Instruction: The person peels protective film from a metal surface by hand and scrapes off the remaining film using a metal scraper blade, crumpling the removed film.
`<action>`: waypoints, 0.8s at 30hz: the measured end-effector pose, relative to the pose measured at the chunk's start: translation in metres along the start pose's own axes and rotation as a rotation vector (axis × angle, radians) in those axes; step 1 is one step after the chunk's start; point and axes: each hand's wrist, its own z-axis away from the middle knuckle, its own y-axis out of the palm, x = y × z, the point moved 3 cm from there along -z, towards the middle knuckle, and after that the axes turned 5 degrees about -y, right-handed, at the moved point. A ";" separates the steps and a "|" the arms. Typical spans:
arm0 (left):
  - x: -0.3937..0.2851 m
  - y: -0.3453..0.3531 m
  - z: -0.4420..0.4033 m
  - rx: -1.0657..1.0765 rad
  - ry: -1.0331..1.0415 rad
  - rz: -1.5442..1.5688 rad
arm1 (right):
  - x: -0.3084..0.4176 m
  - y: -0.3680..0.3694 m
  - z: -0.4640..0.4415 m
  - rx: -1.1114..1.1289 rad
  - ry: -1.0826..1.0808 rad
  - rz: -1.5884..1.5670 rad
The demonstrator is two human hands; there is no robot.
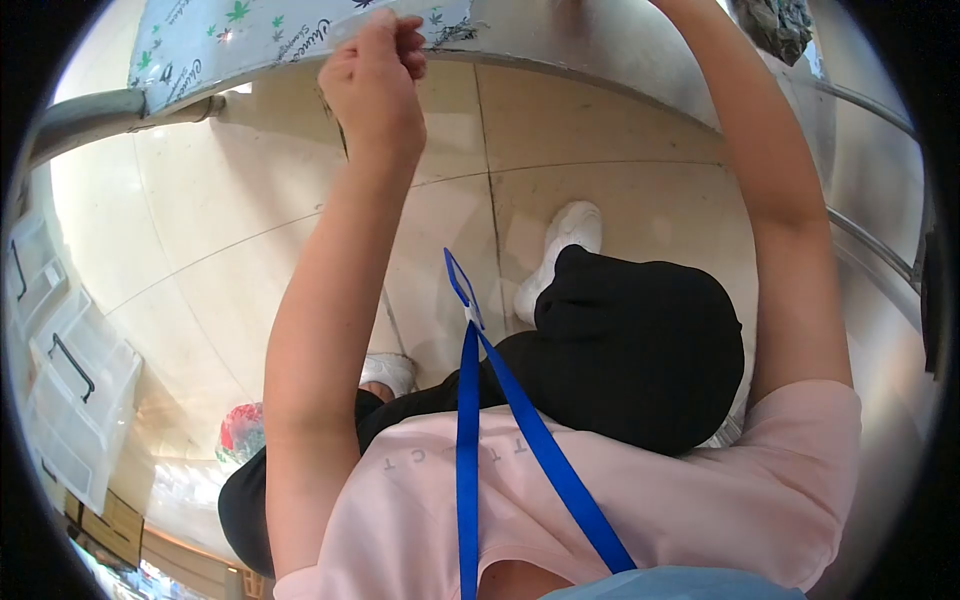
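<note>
My left hand [375, 75] is at the front edge of a table, above a patterned sheet [270, 32] with leaf prints and lettering. Its fingers are curled together; whatever they may hold is too small or hidden to make out. The right forearm [745, 110] reaches over the metal table edge [600, 50], and my right hand lies beyond the top of the view. A blue lanyard [468, 430] with a badge [460, 277] hangs from my neck over the pink shirt.
A crumpled dark plastic bag [775, 28] is at the upper right, near metal rails [870, 105]. Clear plastic boxes [75, 370] with black handles stand at the left. A red and green bundle [240, 432] lies on the tiled floor [220, 210] beside my leg.
</note>
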 end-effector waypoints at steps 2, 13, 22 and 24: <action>0.010 0.002 0.012 -0.027 -0.055 -0.106 | 0.014 0.009 0.012 -0.049 -0.263 0.295; 0.044 0.004 0.030 -0.112 -0.199 -0.103 | 0.088 0.039 0.077 0.107 -0.370 -0.165; 0.039 0.006 0.028 -0.118 -0.160 -0.178 | 0.097 0.046 0.077 0.046 -0.406 -0.139; 0.040 0.008 0.025 -0.129 -0.156 -0.169 | 0.096 0.049 0.080 0.030 -0.399 -0.102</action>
